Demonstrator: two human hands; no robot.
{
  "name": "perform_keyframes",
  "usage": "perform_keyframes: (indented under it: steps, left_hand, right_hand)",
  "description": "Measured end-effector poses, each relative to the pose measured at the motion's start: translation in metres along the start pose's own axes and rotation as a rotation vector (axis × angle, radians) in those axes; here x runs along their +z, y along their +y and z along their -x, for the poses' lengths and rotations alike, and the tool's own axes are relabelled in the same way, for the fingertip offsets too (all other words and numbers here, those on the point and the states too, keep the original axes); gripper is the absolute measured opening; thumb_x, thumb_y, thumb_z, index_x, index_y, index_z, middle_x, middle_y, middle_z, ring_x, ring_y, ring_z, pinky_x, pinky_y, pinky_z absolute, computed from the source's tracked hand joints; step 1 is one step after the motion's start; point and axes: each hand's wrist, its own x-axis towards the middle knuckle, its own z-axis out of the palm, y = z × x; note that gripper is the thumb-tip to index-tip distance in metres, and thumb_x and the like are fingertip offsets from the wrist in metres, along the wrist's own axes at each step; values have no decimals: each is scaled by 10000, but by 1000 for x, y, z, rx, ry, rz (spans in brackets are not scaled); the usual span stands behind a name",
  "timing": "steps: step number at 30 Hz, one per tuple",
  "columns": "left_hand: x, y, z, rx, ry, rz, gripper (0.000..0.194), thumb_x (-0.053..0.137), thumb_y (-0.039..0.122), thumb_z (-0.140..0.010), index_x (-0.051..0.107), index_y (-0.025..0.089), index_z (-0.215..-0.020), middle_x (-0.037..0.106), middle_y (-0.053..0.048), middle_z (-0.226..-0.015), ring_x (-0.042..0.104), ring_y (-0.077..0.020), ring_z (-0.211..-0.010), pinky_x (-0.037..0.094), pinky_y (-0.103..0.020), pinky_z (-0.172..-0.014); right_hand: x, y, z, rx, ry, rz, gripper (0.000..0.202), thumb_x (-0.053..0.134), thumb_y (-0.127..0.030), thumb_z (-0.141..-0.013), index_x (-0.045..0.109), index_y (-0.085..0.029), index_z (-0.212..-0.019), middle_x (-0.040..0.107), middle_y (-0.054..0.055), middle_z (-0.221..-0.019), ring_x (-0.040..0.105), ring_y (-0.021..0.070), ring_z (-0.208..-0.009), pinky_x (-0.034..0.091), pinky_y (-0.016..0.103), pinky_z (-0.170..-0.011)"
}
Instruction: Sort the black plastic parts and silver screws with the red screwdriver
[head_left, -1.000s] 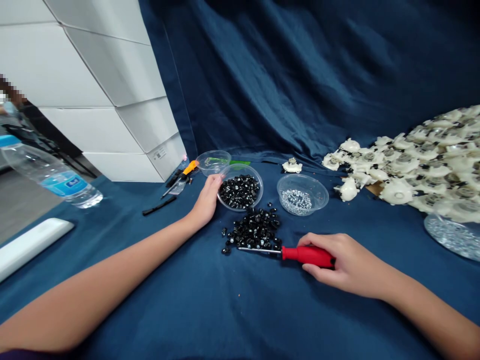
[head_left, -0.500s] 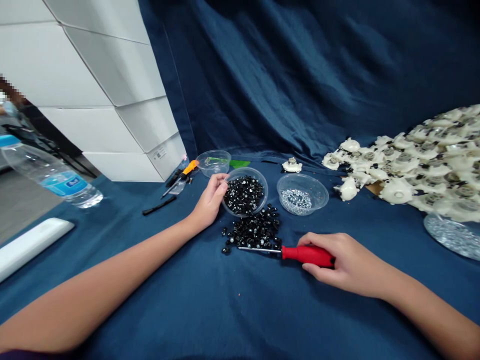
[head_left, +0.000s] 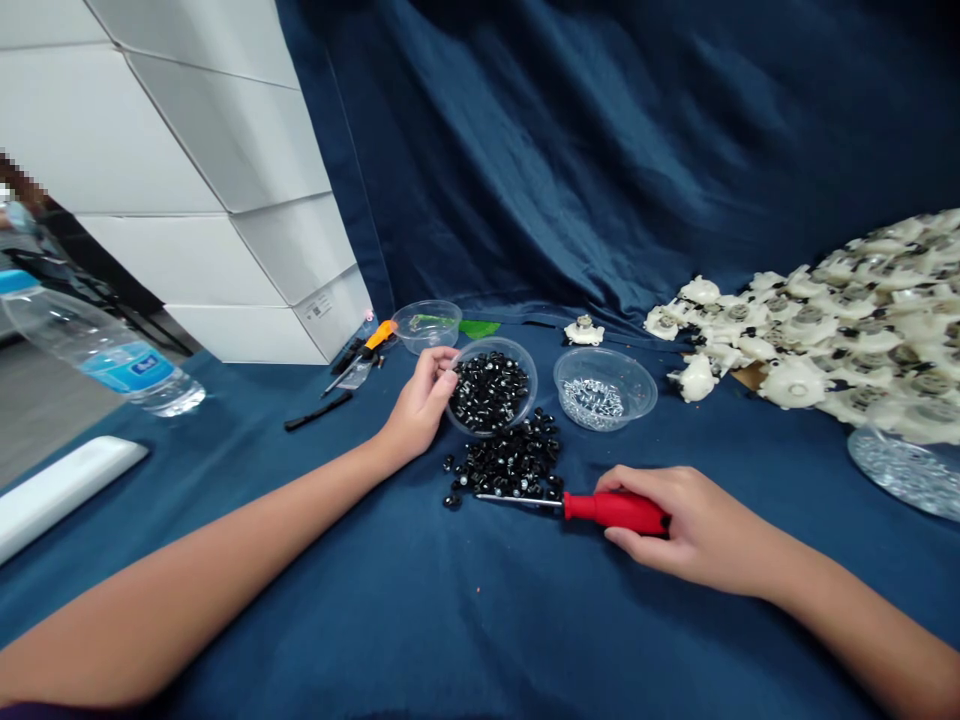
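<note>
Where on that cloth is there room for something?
The widest bare stretch of blue cloth lies between left forearm and right forearm. Another lies between left forearm, white bar and black strip. It's crowded around the black parts, both filled bowls and the heaped cream parts.
</note>
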Motion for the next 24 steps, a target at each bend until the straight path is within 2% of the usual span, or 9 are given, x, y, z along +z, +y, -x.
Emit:
perform_keyframes:
  steps: [2,5,11,14,18,22,24]
  left_hand:
    - [0,4,2,29,-47,1,535,480,661,-1071,516,231,-1386,637,-79,-1209,604,-249,-1087,501,-417,-1013]
    - [1,2,-1,-50,-27,62,540,489,676,-1058,534,230,-1359,634,-59,-1118,599,-227,-979,523,-387,-920]
    - [3,-9,-11,-309,201,239,569,569,782,-969,595,240,-1140,576,-22,-980,537,-182,-795,521,-318,-692]
    - [3,-10,-11,-348,259,275,624,580,836,-929,584,240,-1115,547,-17,-945,527,-187,-781,531,-333,-679]
    - [2,-6,-8,-218,250,188,574,554,777,-986,586,239,-1185,597,-47,-1050,583,-221,-951,554,-381,-868]
    - [1,-2,-3,-1,154,57,531,580,663,-1028,529,242,-1348,607,-80,-1195,586,-244,-1117,514,-420,-1032]
    - [1,-2,-2,32,107,15,537,562,647,-1041,519,232,-1379,613,-94,-1247,584,-256,-1167,492,-442,-1083]
  right_hand:
    - [0,1,0,0,-1,1,197,670,-337,-997,680,-344,-1194,758,-40,-941,662,166,-737,444,307,-682]
    - [0,1,-1,0,-6,2,203,677,-333,-990,678,-350,-1193,758,-42,-942,661,168,-739,445,308,-687]
    - [0,0,-1,8,-7,-1,192,682,-325,-983,679,-342,-1174,749,-41,-924,647,166,-722,438,303,-676]
    - [0,-1,0,13,-9,-3,191,677,-326,-986,680,-342,-1176,750,-41,-920,649,166,-719,437,303,-675]
    - [-1,-1,0,11,-9,-4,190,676,-325,-988,684,-338,-1177,753,-37,-925,653,166,-722,438,301,-675]
    - [-1,-2,0,11,-10,-7,191,674,-326,-991,684,-335,-1181,753,-36,-923,654,163,-719,435,299,-669]
    - [-1,-2,1,11,-10,-7,181,669,-328,-995,687,-332,-1175,756,-34,-924,659,164,-723,438,300,-672]
